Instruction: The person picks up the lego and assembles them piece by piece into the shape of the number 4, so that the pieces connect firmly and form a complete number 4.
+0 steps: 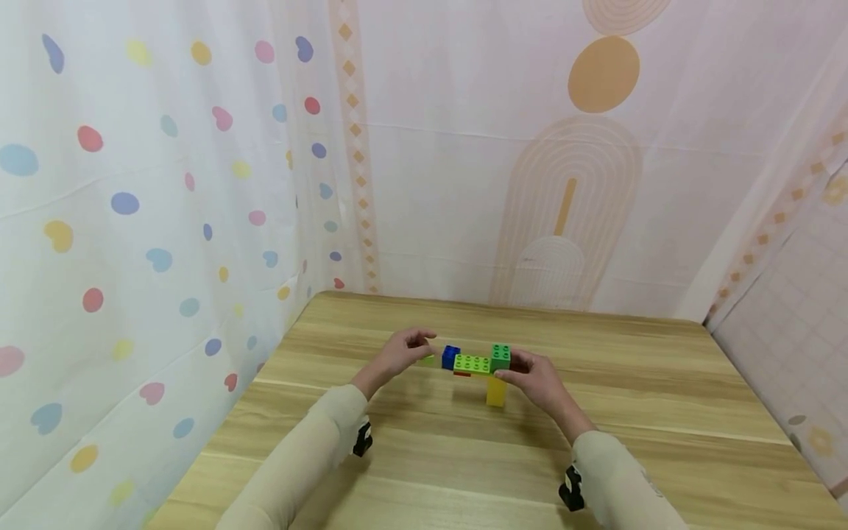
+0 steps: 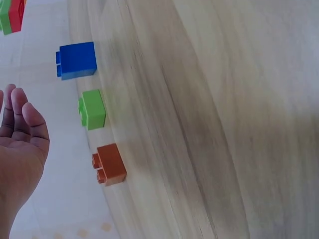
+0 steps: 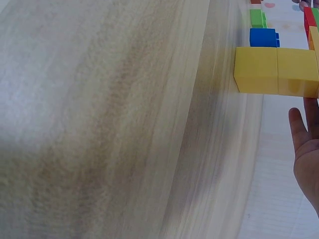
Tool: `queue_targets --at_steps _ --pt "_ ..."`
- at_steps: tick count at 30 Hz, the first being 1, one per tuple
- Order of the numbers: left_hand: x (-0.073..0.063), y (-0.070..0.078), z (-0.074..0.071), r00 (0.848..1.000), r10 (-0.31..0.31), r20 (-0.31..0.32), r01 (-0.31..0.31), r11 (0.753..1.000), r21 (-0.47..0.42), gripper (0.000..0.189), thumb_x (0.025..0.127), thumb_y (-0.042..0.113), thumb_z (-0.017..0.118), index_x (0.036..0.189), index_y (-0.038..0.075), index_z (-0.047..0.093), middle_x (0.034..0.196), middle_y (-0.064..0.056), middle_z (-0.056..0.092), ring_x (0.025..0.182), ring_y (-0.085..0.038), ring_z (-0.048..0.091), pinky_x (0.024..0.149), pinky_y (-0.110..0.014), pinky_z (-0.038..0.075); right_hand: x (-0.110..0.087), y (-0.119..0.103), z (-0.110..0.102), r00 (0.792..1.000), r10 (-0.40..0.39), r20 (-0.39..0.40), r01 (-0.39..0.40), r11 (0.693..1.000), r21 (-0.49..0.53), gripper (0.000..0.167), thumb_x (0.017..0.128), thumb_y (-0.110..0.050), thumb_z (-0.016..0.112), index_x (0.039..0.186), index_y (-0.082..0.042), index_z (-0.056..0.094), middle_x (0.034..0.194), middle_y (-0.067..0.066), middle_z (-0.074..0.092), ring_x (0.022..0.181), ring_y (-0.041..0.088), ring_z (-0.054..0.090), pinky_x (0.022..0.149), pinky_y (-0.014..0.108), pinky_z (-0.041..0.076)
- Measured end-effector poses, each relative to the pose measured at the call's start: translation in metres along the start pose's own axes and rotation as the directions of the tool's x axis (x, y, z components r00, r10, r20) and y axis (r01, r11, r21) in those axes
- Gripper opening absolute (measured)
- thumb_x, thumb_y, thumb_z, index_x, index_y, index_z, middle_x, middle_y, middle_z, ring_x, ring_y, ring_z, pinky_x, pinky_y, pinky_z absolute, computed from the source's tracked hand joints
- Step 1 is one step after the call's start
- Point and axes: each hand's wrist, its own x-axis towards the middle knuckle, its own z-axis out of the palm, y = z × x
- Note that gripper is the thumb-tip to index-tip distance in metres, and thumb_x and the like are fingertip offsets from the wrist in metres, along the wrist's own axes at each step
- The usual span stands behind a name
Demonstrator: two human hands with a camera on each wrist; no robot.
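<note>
In the head view my right hand [image 1: 539, 379] grips the top of a toy building brick structure, thumb in front. Its tower is stacked yellow bricks [image 3: 256, 70], with a green brick [image 1: 500, 358] on top. A lime green brick [image 1: 472, 364] reaches out leftward from the tower, with a red brick [image 1: 462, 373] partly showing beneath. My left hand [image 1: 403, 350] is held left of the structure, fingers loosely bent and nothing in them. Near it a blue brick [image 2: 77, 60], a small lime brick [image 2: 93, 110] and an orange-brown brick [image 2: 110, 164] rest on the table in a row.
The wooden table [image 1: 424, 471] ends at a far edge against a patterned curtain [image 1: 450, 221]. Another curtain with coloured spots [image 1: 159, 259] hangs along the left side. Dark wrist cameras [image 1: 572, 489] sit below both forearms.
</note>
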Motion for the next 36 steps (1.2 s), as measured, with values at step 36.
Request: queue_targets --at_steps 36 --pt "0.035 -0.035 0.019 0.997 -0.072 0.011 0.070 0.989 0.128 0.044 0.092 0.017 0.073 0.132 0.004 0.060 0.122 -0.009 0.062 0.111 -0.024 0.057 0.094 -0.043 0.047 0.001 0.012 0.005 0.999 0.041 -0.020 -0.041 0.999 0.011 0.031 0.086 -0.020 0.079 0.115 -0.011 0.072 0.105 0.001 0.071 0.094 0.017 0.062 0.084 0.034 0.050"
